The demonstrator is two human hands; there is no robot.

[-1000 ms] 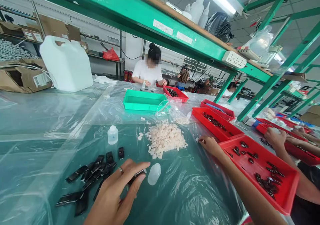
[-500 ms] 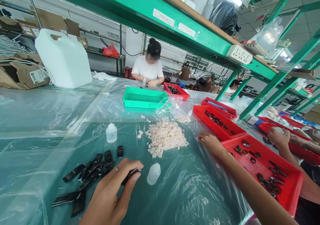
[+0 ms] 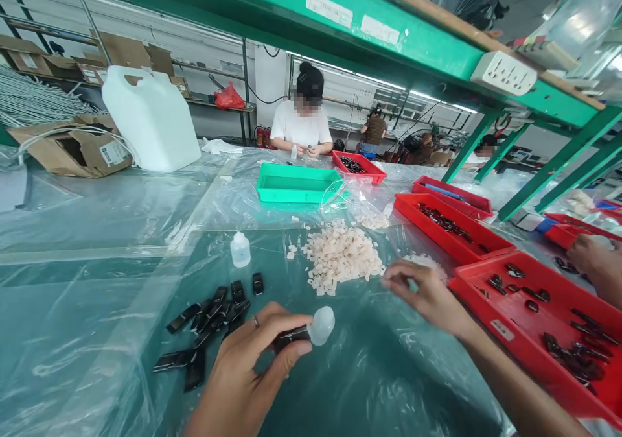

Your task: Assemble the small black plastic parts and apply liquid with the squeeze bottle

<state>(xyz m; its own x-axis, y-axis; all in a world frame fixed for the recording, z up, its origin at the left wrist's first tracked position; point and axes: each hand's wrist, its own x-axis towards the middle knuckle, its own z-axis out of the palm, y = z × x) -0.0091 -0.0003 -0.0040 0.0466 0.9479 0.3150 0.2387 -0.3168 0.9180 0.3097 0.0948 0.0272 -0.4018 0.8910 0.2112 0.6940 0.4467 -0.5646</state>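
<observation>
My left hand (image 3: 253,366) pinches a black plastic piece (image 3: 290,338) between thumb and fingers, low in the middle of the view. A small clear bottle (image 3: 321,325) lies on its side just past the piece's tip. My right hand (image 3: 427,292) hovers over the plastic-covered table between a pile of small white parts (image 3: 341,255) and a red tray (image 3: 534,320); its fingers are curled, and whether they hold anything is unclear. Several black pieces (image 3: 208,320) lie scattered left of my left hand. A second small bottle (image 3: 240,249) stands upright behind them.
A green tray (image 3: 296,183) and more red trays (image 3: 451,226) sit further back. A white jerrycan (image 3: 150,119) and a cardboard box (image 3: 72,145) stand far left. A person in white works across the table. A co-worker's hand (image 3: 595,262) reaches in at right. A green shelf runs overhead.
My right hand has moved left, away from the red tray toward the white pile. My left hand keeps the black piece, now closer to the lying bottle. The view tilted down.
</observation>
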